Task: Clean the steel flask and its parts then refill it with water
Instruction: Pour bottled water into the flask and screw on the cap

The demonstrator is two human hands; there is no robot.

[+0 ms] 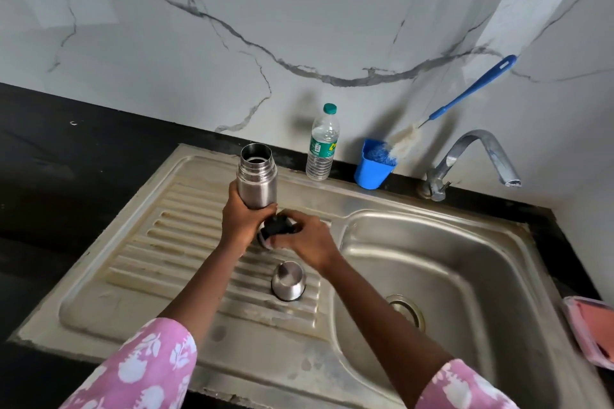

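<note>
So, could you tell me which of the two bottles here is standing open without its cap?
The steel flask, gripped by the left hand; its mouth is uncovered, while the plastic water bottle keeps its green cap.

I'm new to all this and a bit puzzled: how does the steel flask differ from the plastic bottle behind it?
The flask is shiny opaque steel; the bottle is clear plastic with a green label. The flask's mouth is open, its cap off; the bottle wears a green cap. The left hand grips the flask above the drainboard; the bottle stands untouched by the wall. Both are upright.
</note>
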